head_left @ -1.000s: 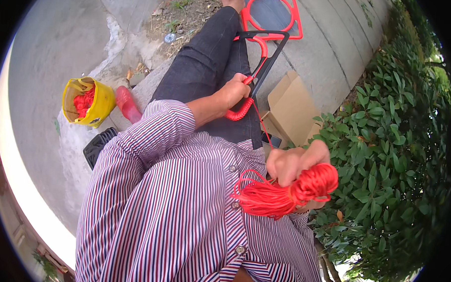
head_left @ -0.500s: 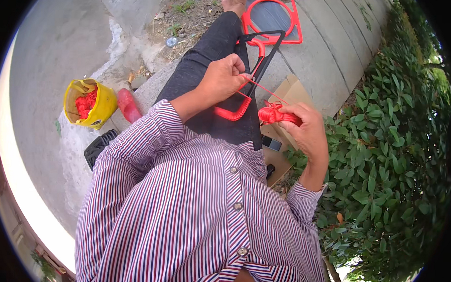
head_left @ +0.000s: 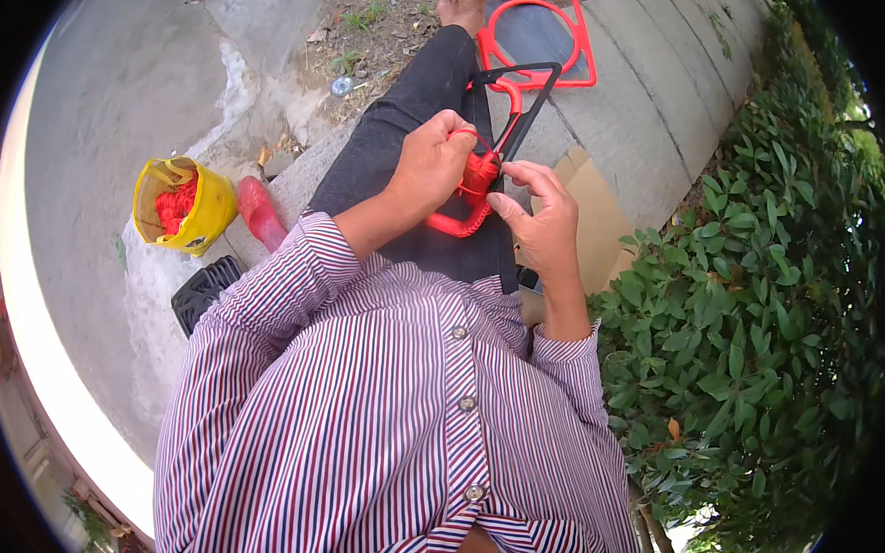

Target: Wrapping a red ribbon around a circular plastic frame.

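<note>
Across my dark-trousered thigh lies a black frame with rounded corners (head_left: pixel 538 109), one side and lower corner of it wrapped in red cord (head_left: pixel 454 226). My left hand (head_left: pixel 429 174) is closed in a pinch on a strand of this cord beside the frame's side bar. A red cord bundle (head_left: pixel 479 172) sits against that bar, between my two hands, partly hidden by the left one. My right hand (head_left: pixel 544 220) is just right of the bundle, thumb and fingers apart, fingertips close to it. Whether they touch it I cannot tell.
A yellow bucket (head_left: pixel 216 208) with red cord inside stands at left, next to a red-pink shoe (head_left: pixel 260 212) and a black slatted object (head_left: pixel 203 290). Another red-wrapped frame (head_left: pixel 589 57) lies on the pavement ahead. Cardboard (head_left: pixel 593 218) and leafy bushes (head_left: pixel 743 316) are at right.
My right hand has moved left to the frame and opened off the cord bundle, which now sits at the frame's bar. My left hand still pinches the cord, nearly in the same place.
</note>
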A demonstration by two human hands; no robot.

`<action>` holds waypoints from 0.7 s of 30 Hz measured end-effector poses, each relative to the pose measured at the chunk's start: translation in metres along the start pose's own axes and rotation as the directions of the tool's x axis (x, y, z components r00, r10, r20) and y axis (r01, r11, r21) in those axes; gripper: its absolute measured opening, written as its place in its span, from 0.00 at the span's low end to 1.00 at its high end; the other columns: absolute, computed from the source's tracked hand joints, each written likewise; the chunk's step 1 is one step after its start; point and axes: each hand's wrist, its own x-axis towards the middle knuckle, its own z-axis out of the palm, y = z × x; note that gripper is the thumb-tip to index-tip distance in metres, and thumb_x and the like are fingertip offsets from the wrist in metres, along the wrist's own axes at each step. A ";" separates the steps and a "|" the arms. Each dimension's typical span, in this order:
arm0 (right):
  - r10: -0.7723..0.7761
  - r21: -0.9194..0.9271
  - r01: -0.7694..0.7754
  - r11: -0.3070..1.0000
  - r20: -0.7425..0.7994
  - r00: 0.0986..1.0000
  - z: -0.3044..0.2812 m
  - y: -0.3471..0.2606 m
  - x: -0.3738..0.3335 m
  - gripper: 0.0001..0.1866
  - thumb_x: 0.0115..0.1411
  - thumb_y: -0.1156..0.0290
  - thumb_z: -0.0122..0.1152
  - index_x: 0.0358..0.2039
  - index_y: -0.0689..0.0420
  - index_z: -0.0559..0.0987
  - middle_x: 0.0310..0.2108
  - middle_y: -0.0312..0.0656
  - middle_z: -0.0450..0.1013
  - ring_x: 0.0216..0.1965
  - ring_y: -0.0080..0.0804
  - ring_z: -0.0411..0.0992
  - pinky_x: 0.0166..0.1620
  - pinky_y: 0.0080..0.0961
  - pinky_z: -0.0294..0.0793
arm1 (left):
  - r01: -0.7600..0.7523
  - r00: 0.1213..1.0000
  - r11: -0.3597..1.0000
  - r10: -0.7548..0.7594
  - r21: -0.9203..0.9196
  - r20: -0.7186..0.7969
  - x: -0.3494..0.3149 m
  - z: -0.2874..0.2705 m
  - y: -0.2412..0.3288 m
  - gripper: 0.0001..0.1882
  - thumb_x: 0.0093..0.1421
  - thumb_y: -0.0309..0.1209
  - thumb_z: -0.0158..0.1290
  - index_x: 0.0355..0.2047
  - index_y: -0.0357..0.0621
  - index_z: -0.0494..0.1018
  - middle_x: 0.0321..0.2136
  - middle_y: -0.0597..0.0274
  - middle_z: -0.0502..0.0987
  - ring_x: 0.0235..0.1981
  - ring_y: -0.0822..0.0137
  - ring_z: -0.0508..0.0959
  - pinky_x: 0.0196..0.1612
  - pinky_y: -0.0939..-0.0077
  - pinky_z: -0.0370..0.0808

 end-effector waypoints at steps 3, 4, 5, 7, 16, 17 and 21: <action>-0.095 -0.108 0.088 0.990 -0.060 0.994 0.002 -0.004 -0.003 0.21 0.45 0.70 0.71 0.41 0.60 0.78 0.40 0.42 0.75 0.41 0.36 0.73 0.46 0.30 0.72 | 0.270 0.958 0.923 -0.227 -0.273 0.177 -0.008 0.009 0.028 0.06 0.60 0.30 0.44 0.30 0.42 0.69 0.20 0.67 0.68 0.10 0.77 0.60 0.12 0.80 0.55; -0.079 -0.123 0.065 0.990 -0.108 0.991 -0.002 -0.004 -0.005 0.21 0.46 0.70 0.71 0.41 0.60 0.78 0.40 0.42 0.75 0.41 0.34 0.73 0.46 0.29 0.72 | 0.388 0.913 0.840 -0.292 -0.380 0.285 -0.008 0.010 0.030 0.06 0.59 0.31 0.45 0.30 0.43 0.69 0.19 0.67 0.68 0.10 0.78 0.59 0.12 0.80 0.54; 0.087 0.109 -0.072 0.991 -0.145 0.986 -0.013 -0.003 -0.006 0.19 0.49 0.71 0.70 0.42 0.61 0.77 0.39 0.41 0.75 0.43 0.33 0.73 0.48 0.29 0.71 | 0.382 0.910 0.852 -0.281 -0.357 0.304 -0.001 0.009 0.024 0.06 0.59 0.30 0.45 0.29 0.43 0.70 0.19 0.68 0.69 0.12 0.79 0.60 0.13 0.82 0.55; 0.299 0.562 -0.127 0.817 -0.224 0.928 -0.030 0.005 -0.015 0.16 0.55 0.72 0.65 0.44 0.61 0.76 0.41 0.40 0.74 0.48 0.33 0.71 0.54 0.33 0.68 | 0.326 0.925 0.916 -0.259 -0.232 0.278 0.005 0.009 0.011 0.06 0.59 0.30 0.45 0.29 0.43 0.71 0.21 0.67 0.70 0.13 0.79 0.61 0.14 0.83 0.55; -0.251 0.993 -0.056 0.104 0.081 0.965 -0.146 -0.019 -0.074 0.22 0.68 0.56 0.43 0.53 0.60 0.64 0.33 0.39 0.71 0.26 0.32 0.71 0.34 0.39 0.70 | 0.527 0.805 0.849 -0.516 0.048 0.291 0.004 0.020 -0.006 0.11 0.55 0.35 0.44 0.34 0.44 0.71 0.18 0.62 0.74 0.21 0.70 0.68 0.21 0.75 0.56; -0.252 0.993 -0.055 0.107 0.080 0.964 -0.145 -0.028 -0.091 0.22 0.68 0.56 0.43 0.53 0.60 0.64 0.33 0.39 0.71 0.26 0.32 0.71 0.34 0.39 0.70 | 0.525 0.806 0.850 -0.514 0.047 0.293 0.007 0.024 -0.009 0.11 0.55 0.35 0.44 0.34 0.44 0.71 0.18 0.62 0.74 0.21 0.70 0.68 0.21 0.75 0.56; 0.313 0.919 0.120 0.374 -0.247 0.917 -0.147 -0.067 -0.132 0.17 0.68 0.57 0.45 0.44 0.59 0.65 0.31 0.41 0.71 0.26 0.31 0.71 0.30 0.36 0.68 | 0.574 0.760 0.814 -0.569 0.087 0.314 0.009 0.029 -0.021 0.10 0.54 0.35 0.44 0.33 0.45 0.70 0.16 0.60 0.73 0.20 0.70 0.68 0.18 0.74 0.54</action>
